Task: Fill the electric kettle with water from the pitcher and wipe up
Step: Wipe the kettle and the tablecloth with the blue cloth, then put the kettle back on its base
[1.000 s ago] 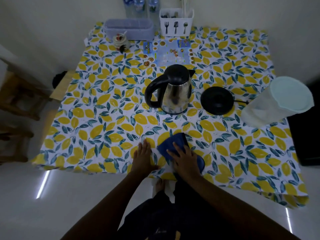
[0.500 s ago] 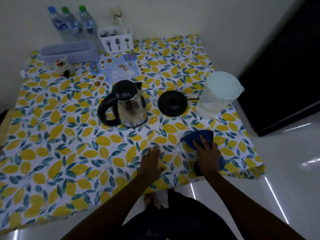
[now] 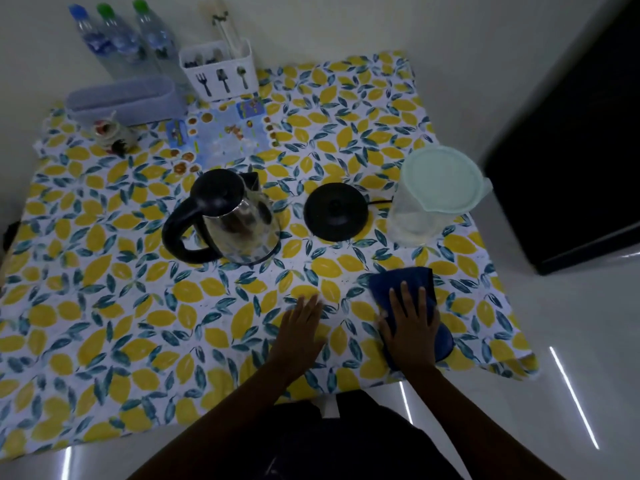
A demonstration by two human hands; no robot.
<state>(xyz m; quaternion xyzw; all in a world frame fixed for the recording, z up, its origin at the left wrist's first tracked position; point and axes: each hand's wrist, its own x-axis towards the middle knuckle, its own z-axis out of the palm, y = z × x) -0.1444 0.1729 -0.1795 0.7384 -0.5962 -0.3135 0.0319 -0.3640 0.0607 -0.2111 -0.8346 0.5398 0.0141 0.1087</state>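
A: What's in the containers?

B: The pitcher (image 3: 437,195), right of centre, is lidded with a little water at the bottom. The kettle (image 3: 239,220), centre frame, is shut, off its base (image 3: 335,211). The white caddy (image 3: 219,69), upper left, holds cutlery.

A: And the cloth?

B: The blue cloth (image 3: 405,289) lies lower right, flat under the right hand (image 3: 410,327), fingers spread, pressing, not pinching. The left hand (image 3: 300,329) rests flat on the tablecloth (image 3: 104,271) beside it.
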